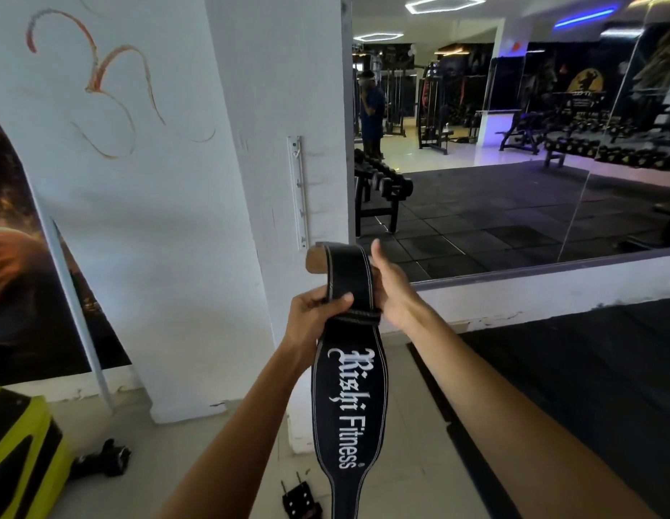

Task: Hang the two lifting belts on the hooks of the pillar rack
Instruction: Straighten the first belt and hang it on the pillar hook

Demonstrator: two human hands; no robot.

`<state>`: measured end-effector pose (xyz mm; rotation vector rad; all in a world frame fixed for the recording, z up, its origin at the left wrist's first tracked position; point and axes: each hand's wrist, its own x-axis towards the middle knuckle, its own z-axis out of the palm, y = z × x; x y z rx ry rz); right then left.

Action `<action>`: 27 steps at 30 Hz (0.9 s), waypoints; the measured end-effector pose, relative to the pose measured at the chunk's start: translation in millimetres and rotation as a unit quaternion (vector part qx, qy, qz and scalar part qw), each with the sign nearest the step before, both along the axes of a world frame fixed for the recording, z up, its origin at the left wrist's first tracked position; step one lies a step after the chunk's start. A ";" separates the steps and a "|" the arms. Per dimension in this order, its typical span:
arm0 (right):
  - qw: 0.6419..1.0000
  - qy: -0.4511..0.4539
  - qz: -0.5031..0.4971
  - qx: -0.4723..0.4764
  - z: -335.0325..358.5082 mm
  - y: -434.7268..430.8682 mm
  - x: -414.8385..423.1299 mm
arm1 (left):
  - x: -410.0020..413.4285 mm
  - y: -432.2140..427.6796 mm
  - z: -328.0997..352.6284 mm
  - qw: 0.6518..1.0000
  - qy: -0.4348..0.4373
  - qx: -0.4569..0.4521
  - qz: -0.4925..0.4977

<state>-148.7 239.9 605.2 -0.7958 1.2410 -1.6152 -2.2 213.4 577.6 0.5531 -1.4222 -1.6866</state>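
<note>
I hold a black lifting belt (350,391) with white lettering upright in front of me. My left hand (314,312) grips its strap just above the wide part. My right hand (391,286) holds the strap's right side, thumb up. The strap end curls over at the top, showing its tan underside. The white hook rack (299,192) is fixed vertically on the white pillar (284,106), just above and left of the belt's top; its hooks are bare. A second belt's buckle end (301,501) lies on the floor below.
A mirror wall (513,144) to the right of the pillar reflects the gym, a dumbbell rack (382,185) and a standing person (370,114). A yellow-and-black object (18,455) and a black glove (105,458) sit at lower left. A poster (22,256) covers the left wall.
</note>
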 end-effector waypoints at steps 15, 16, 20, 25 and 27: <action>0.995 -0.026 -0.093 -0.027 -1.9 8.0 12.2 | 2.8 5.3 -20.0 0.987 -0.144 -0.065 0.006; 0.994 -0.024 -0.103 -0.037 0.5 9.0 12.6 | 0.8 7.6 -17.6 0.990 -0.131 -0.058 0.014; 0.991 0.058 -0.080 -0.087 -2.0 10.9 24.6 | -5.7 -0.8 27.3 0.995 -0.044 -0.051 0.075; 0.987 0.050 -0.106 -0.106 20.1 10.0 27.4 | -8.8 -1.5 46.9 0.987 -0.039 -0.086 0.127; 0.986 0.060 -0.104 -0.115 27.3 10.6 24.1 | -6.5 1.1 50.7 0.992 -0.035 -0.057 0.107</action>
